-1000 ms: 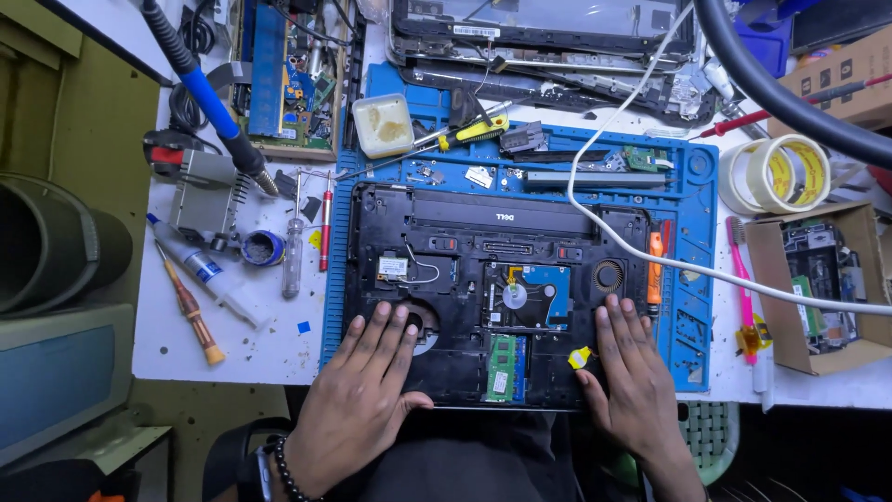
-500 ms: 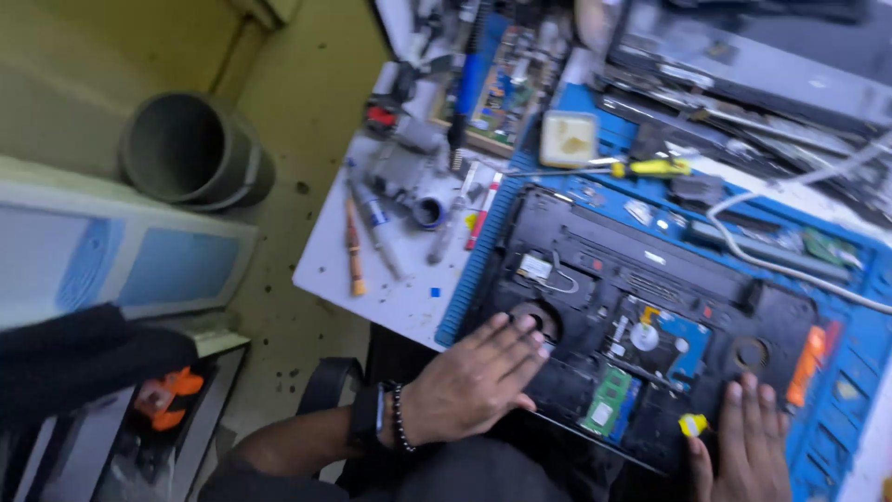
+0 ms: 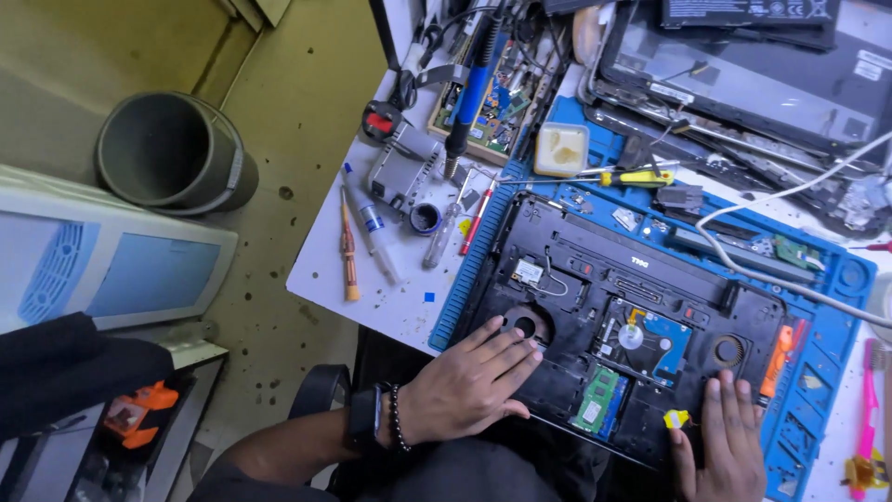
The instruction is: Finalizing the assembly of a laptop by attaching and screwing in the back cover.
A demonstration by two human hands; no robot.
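An opened black laptop base (image 3: 641,279) lies upside down on a blue repair mat (image 3: 818,344), showing a hard drive (image 3: 650,339) and a green memory module (image 3: 595,400). My left hand (image 3: 469,381) rests flat on the laptop's near-left corner, fingers spread beside the fan opening (image 3: 525,325). My right hand (image 3: 729,446) lies on the near-right edge, next to a small yellow piece (image 3: 676,419). Neither hand holds anything.
Screwdrivers (image 3: 348,251), a soldering iron (image 3: 469,93), a circuit board (image 3: 492,112) and small tools crowd the white table's left part. A laptop lid (image 3: 743,65) lies at the back. A grey bin (image 3: 167,153) and a white-blue device (image 3: 102,260) stand on the floor at left.
The view has swung left and down, now showing the floor, bin and device. Both hands stay resting on the laptop's near edge.
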